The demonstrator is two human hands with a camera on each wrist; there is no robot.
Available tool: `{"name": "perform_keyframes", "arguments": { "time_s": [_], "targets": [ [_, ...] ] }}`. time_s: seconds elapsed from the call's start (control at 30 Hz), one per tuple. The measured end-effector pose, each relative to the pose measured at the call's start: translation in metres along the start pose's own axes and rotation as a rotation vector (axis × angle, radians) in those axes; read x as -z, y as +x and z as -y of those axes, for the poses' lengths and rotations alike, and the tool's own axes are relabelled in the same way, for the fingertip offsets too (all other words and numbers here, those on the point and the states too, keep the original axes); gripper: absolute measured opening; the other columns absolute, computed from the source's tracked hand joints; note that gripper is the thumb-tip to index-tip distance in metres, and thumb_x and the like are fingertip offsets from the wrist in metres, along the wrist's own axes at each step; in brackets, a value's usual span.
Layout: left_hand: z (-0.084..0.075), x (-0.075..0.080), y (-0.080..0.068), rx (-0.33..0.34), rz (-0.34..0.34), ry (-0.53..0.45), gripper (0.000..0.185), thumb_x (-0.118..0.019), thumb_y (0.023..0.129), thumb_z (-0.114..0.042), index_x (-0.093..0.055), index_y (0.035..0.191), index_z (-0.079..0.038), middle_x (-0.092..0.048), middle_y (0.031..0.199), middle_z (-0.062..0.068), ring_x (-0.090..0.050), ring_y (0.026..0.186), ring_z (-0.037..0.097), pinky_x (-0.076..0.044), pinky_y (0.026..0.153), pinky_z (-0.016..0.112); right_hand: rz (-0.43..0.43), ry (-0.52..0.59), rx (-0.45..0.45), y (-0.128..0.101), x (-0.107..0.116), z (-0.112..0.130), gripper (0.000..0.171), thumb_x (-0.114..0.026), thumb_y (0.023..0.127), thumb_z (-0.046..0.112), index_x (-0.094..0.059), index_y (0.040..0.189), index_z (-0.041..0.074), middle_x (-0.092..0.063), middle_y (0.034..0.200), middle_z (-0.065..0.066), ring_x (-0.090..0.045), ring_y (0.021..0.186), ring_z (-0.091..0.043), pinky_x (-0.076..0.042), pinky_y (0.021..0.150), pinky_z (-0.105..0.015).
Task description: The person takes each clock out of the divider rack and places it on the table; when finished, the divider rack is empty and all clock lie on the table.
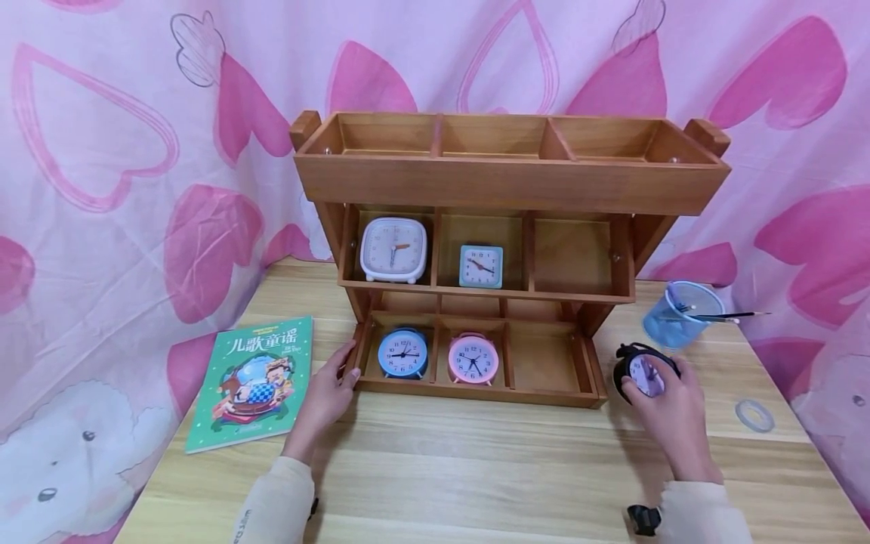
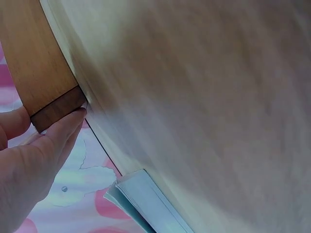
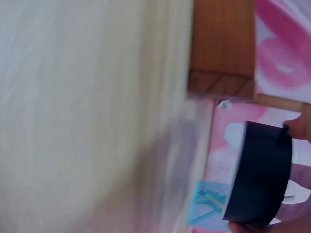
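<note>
We have the black clock (image 1: pixel 642 370) gripped in our right hand (image 1: pixel 669 419), fingers curled round its case, just right of the wooden rack (image 1: pixel 506 185) and near the blue cup (image 1: pixel 680 313). Our left hand (image 1: pixel 326 393) rests with straight fingers against the rack's lower left corner, steadying it. We judge the step to be carrying the clock in; the empty cell (image 1: pixel 544 359) beside the pink clock (image 1: pixel 472 359) looks the likely spot, calling for a leftward move, face outward. The book (image 1: pixel 254 381) reads "儿歌童谣".
</note>
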State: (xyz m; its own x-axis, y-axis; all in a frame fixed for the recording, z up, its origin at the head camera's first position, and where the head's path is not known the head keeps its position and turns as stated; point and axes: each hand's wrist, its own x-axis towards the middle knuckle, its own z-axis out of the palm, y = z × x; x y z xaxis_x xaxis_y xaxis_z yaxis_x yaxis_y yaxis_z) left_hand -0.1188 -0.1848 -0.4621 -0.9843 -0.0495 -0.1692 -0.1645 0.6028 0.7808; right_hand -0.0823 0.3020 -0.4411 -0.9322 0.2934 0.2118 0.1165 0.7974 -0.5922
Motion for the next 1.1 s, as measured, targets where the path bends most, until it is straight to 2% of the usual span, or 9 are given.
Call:
{"name": "perform_keyframes", "arguments": {
  "time_s": [0.2,0.47,0.67,0.7,0.77,0.93,1.1],
  "targets": [
    [0.0,0.001,0.0,0.013,0.012,-0.002,0.054,-0.048,0.102,-0.016,-0.03,0.153,-0.022,-0.034,0.153,0.021,-0.038,0.136,0.042,-0.036,0.106,0.055,0.114,-0.029,0.035,0.004,-0.009,-0.017,0.051,-0.07,0.086,0.021,-0.055,0.123,-0.012,-0.032,0.132,-0.047,-0.036,0.115,-0.061,-0.033,0.091,-0.073],
    [0.0,0.001,0.0,0.007,0.018,-0.004,0.055,-0.048,0.102,-0.016,-0.03,0.153,-0.022,-0.033,0.153,0.022,-0.038,0.135,0.042,-0.036,0.107,0.055,0.202,-0.06,0.033,0.006,-0.015,-0.024,0.054,-0.069,0.089,0.026,-0.052,0.126,-0.01,-0.029,0.132,-0.048,-0.035,0.115,-0.062,-0.034,0.091,-0.074],
    [0.0,0.001,0.0,0.005,0.016,-0.004,0.055,-0.048,0.101,-0.016,-0.03,0.153,-0.021,-0.033,0.152,0.022,-0.038,0.135,0.042,-0.036,0.107,0.055,0.294,-0.102,-0.023,0.008,-0.01,-0.018,0.07,-0.055,0.095,0.045,-0.04,0.138,-0.008,-0.015,0.141,-0.049,-0.028,0.119,-0.068,-0.029,0.091,-0.078],
    [0.0,0.001,0.0,0.003,0.017,-0.003,0.055,-0.048,0.101,-0.015,-0.03,0.153,-0.021,-0.033,0.152,0.022,-0.038,0.135,0.042,-0.036,0.107,0.055,0.289,-0.104,-0.03,0.007,-0.009,-0.015,0.072,-0.053,0.096,0.047,-0.038,0.14,-0.008,-0.012,0.143,-0.048,-0.026,0.121,-0.068,-0.028,0.092,-0.079],
    [0.0,0.001,0.0,0.004,0.02,-0.004,0.055,-0.049,0.101,-0.015,-0.03,0.153,-0.021,-0.033,0.152,0.022,-0.037,0.136,0.042,-0.036,0.107,0.055,0.228,-0.083,-0.013,0.005,-0.009,-0.007,0.069,-0.052,0.097,0.044,-0.038,0.14,-0.008,-0.013,0.145,-0.046,-0.023,0.124,-0.068,-0.026,0.095,-0.078],
    [-0.001,0.0,0.0,0.014,0.02,-0.015,0.055,-0.049,0.101,-0.015,-0.031,0.152,-0.022,-0.032,0.153,0.021,-0.037,0.136,0.041,-0.035,0.107,0.055,0.057,0.008,0.125,-0.001,-0.013,0.027,0.054,-0.058,0.095,0.028,-0.048,0.134,-0.007,-0.024,0.145,-0.04,-0.025,0.128,-0.06,-0.027,0.097,-0.075],
    [0.0,0.001,0.0,0.015,0.016,-0.019,0.055,-0.049,0.101,-0.014,-0.031,0.152,-0.022,-0.032,0.154,0.021,-0.036,0.137,0.041,-0.035,0.108,0.054,0.095,0.063,0.24,-0.005,-0.025,0.065,0.052,-0.06,0.095,0.029,-0.049,0.134,-0.003,-0.029,0.146,-0.034,-0.032,0.128,-0.055,-0.033,0.096,-0.073]
  ]
}}
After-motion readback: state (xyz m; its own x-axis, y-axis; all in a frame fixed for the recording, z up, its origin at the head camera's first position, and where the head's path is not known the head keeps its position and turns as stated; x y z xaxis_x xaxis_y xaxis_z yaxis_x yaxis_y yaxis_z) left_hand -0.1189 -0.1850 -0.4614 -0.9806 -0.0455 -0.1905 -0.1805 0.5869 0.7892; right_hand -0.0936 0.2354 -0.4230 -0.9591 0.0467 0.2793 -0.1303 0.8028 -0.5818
